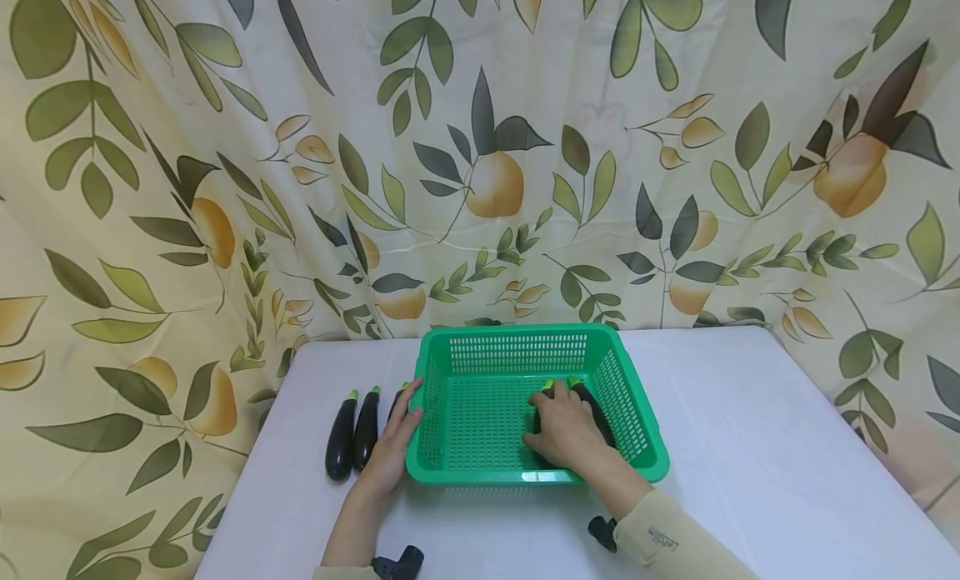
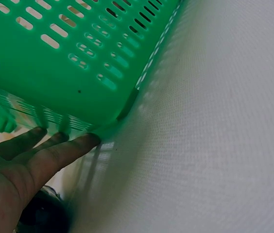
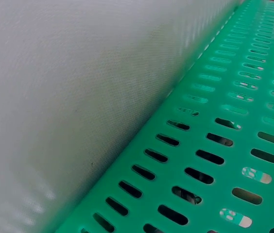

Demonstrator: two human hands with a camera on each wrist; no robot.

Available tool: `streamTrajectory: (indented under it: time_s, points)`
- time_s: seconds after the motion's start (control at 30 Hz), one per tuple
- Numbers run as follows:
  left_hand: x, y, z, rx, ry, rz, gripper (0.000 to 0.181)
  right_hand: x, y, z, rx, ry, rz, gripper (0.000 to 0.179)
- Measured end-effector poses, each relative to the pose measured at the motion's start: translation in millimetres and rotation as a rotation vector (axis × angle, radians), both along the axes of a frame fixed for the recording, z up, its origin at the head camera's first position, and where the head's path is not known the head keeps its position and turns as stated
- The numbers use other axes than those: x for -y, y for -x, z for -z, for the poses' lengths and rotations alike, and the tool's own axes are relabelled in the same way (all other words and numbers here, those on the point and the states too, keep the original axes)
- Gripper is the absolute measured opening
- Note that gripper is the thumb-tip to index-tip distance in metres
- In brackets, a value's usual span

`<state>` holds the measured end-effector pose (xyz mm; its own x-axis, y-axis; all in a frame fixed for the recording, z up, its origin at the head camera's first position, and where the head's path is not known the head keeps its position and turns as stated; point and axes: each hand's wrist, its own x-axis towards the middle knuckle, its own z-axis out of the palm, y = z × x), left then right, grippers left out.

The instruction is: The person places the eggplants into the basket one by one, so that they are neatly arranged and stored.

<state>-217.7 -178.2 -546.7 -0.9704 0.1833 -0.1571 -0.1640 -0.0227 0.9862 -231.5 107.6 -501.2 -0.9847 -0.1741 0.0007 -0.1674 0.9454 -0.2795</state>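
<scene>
A green plastic basket (image 1: 480, 413) with slotted walls stands on the white table. My left hand (image 1: 386, 459) touches its left side; in the left wrist view that hand's fingers lie fairly straight along the basket wall. Inside the basket, at the right, my right hand (image 1: 566, 430) grips an eggplant (image 1: 537, 423), mostly hidden under the fingers. Another dark eggplant (image 1: 596, 409) with a green stem lies just right of this hand, against the basket's right wall. The right wrist view shows only the slotted basket wall (image 3: 195, 150) and white cloth, with the right hand out of sight.
Left of the basket lie three more eggplants: one at the outer left (image 1: 341, 438), one beside it (image 1: 366, 430), and a third (image 1: 396, 399) partly covered by my left hand. A leaf-and-fruit patterned curtain (image 1: 495, 255) hangs behind the table (image 1: 742, 447).
</scene>
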Motion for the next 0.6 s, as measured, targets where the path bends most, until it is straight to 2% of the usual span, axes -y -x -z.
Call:
streamTrajectory:
  time_s: [0.6]
  points:
    - [-1.5, 0.1, 2.1, -0.024, 0.005, -0.014, 0.048, -10.4, -2.1, -8.2, -0.119, 0.174, -0.019, 0.048]
